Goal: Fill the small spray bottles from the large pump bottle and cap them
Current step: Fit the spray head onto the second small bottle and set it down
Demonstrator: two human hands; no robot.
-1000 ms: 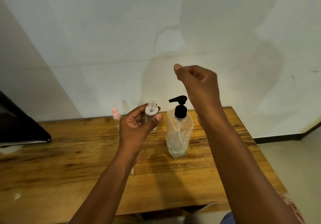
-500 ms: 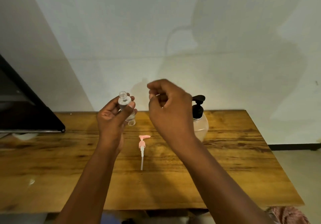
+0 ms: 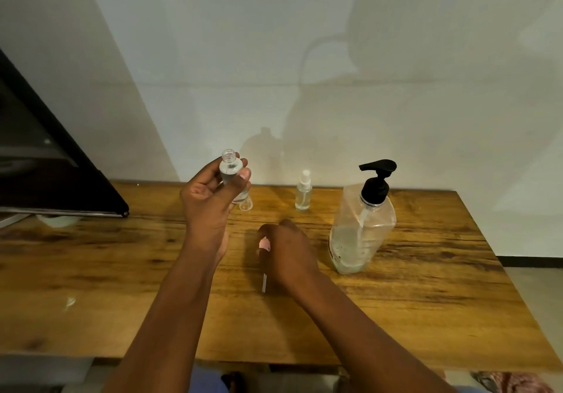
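**A:** Clear plastic, that open bottle (image 3: 230,170). Where is it?

**B:** Up off the table (image 3: 91,270), at about ten o'clock from the right hand (image 3: 288,251). The left hand (image 3: 210,202) has it pinched upright, thumb across the front, fingers behind, neck bare.

**A:** And the pink sprayer (image 3: 264,245)?

**B:** Flat on the wood at the centre, its thin dip tube pointing to six o'clock. The right hand is down over it, fingers curled at the pink head. Whether they have closed on it, I cannot tell.

**A:** How will it handle?

**B:** Light, I'd judge, and the tube looks bendy. Better to lift by the stiff pink collar than by the tube, then steer the tube into the neck.

**A:** The bottle?

**B:** Small, smooth, probably slick if wet. A grip round the body, below the thread, leaves the neck free for screwing.

**A:** The rest?

**B:** A capped spray bottle (image 3: 303,193) stands at twelve o'clock. The pump bottle (image 3: 362,228) stands at two o'clock, part full, with a tiny clear cap (image 3: 245,205) behind the left hand.
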